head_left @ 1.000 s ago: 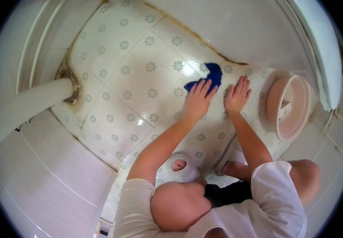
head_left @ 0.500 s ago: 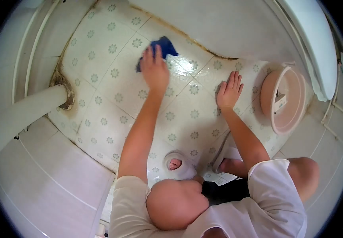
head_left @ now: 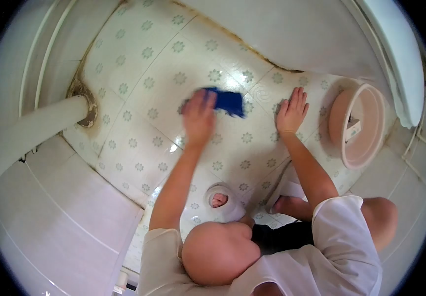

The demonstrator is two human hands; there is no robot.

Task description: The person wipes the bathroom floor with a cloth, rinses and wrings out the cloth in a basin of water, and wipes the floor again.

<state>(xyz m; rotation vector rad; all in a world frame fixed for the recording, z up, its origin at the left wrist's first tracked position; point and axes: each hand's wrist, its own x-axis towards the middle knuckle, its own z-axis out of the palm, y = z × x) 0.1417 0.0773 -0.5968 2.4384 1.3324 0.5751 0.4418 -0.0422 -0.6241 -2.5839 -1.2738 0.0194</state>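
Note:
A dark blue cloth point(head_left: 229, 102) lies against the wet tiled floor point(head_left: 146, 140), bunched at one end and spreading out to the right. My left hand point(head_left: 199, 118) presses down on its bunched end; the fingers are slightly smeared by motion and partly cover the cloth. Over to the right, my right hand point(head_left: 292, 112) rests flat on the tiles with its fingers stretched out, holding nothing.
At the right stands a pink plastic basin point(head_left: 337, 116) with a small white box point(head_left: 353, 129) inside. A white pipe point(head_left: 50, 114) enters the floor at left. My slippered foot point(head_left: 219, 201) is below. A white panel point(head_left: 292, 34) borders the floor's top edge.
My left hand has pulled the cloth down across the tiles, toward me, and the cloth's loose end now points right. My right hand stays on the floor in about the same place.

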